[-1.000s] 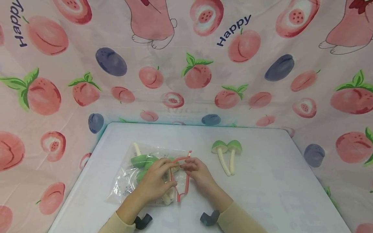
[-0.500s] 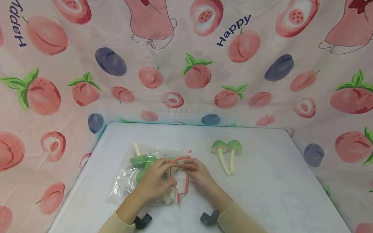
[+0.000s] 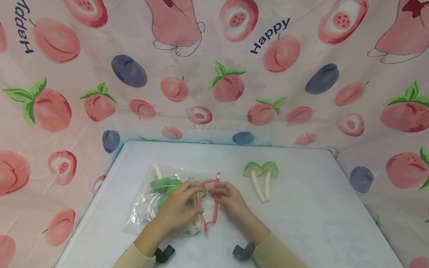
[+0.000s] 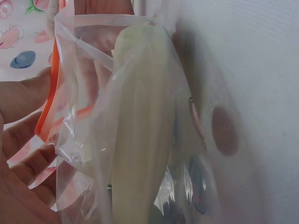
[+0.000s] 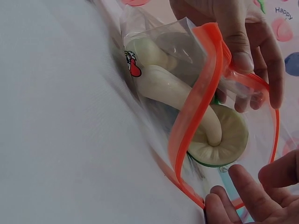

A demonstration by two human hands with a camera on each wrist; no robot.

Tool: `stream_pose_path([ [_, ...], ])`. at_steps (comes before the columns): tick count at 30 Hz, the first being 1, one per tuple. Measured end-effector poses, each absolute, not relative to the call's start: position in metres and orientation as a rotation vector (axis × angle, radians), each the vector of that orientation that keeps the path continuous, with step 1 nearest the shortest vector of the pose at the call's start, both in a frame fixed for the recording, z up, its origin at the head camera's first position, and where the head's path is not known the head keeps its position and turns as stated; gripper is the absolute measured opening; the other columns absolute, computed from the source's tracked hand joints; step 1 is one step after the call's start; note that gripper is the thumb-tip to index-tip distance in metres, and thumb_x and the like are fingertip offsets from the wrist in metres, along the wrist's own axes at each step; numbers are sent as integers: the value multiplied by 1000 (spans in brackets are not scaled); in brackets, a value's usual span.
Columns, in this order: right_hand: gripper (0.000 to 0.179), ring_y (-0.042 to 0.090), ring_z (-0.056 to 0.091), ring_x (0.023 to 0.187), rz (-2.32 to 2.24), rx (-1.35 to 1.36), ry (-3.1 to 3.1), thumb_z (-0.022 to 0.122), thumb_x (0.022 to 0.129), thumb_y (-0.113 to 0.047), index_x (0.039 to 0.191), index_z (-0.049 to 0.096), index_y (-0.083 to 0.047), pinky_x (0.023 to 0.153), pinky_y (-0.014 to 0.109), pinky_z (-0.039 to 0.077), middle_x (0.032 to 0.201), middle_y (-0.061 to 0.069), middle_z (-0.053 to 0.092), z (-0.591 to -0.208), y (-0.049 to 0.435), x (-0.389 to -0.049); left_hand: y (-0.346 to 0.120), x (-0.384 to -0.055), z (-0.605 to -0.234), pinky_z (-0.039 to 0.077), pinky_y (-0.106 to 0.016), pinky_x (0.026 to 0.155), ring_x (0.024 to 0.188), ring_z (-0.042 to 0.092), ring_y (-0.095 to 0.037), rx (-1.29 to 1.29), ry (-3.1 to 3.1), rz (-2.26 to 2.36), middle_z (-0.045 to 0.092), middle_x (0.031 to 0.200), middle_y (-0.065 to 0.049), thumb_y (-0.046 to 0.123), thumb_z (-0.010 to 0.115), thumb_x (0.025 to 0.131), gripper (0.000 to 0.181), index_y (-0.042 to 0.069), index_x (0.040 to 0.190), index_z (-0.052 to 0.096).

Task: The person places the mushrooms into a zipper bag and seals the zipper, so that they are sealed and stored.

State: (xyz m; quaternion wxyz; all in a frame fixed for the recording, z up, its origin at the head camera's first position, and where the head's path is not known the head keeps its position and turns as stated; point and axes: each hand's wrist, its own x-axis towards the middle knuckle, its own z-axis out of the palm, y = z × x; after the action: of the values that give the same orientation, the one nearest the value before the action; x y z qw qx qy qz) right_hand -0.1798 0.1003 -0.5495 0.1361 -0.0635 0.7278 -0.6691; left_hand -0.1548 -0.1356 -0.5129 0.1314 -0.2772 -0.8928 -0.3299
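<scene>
A clear zip bag (image 3: 139,214) with an orange-red zip strip (image 5: 196,102) lies at the table's left middle, its mouth spread apart. Inside are several toy mushrooms with green caps (image 3: 160,184); one shows its pale underside (image 5: 229,135) near the mouth in the right wrist view. A thick cream stem (image 4: 140,121) fills the left wrist view behind the plastic. My left hand (image 3: 179,206) pinches the bag's rim, thumb on the strip. At the opposite rim is my right hand (image 3: 231,197), thumb and forefinger apart, lower fingers at the strip.
Two green-capped mushrooms (image 3: 253,172) lie side by side on the white table (image 3: 308,208), right of the bag. Black wrist mounts (image 3: 165,254) sit under both forearms. A fruit-print cloth (image 3: 201,93) hangs behind the table.
</scene>
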Motion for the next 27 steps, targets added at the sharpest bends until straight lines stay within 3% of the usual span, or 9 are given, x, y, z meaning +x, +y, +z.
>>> stream_pose_path([
  [9,47,44,66,134,-1992,-202,2064,58,97,5,143,51,5,111,43,59,141,28,68,-544,107,-177,-136,-157,-513,59,-37,100,119,63,-14,-824,-2600,-962,67,125,9,19,100,74,63,20,131,74],
  [17,46,39,71,126,-1937,-145,2154,66,95,1,141,57,-3,105,35,61,139,21,71,-541,112,-177,-137,-157,-515,59,-36,97,118,62,-13,-835,-2573,-958,67,124,10,18,100,73,63,21,130,74],
  [21,47,39,72,124,-1936,-131,2160,66,95,2,141,56,-2,104,39,62,139,23,71,-540,115,-177,-136,-157,-516,59,-36,96,116,63,-14,-848,-2542,-958,67,123,9,16,101,70,64,19,129,75],
  [27,51,41,72,125,-1924,-143,2188,66,94,3,143,54,0,101,34,63,139,24,70,-536,120,-177,-136,-158,-516,59,-36,96,117,63,-15,-854,-2527,-969,68,123,7,14,102,69,65,17,128,75],
])
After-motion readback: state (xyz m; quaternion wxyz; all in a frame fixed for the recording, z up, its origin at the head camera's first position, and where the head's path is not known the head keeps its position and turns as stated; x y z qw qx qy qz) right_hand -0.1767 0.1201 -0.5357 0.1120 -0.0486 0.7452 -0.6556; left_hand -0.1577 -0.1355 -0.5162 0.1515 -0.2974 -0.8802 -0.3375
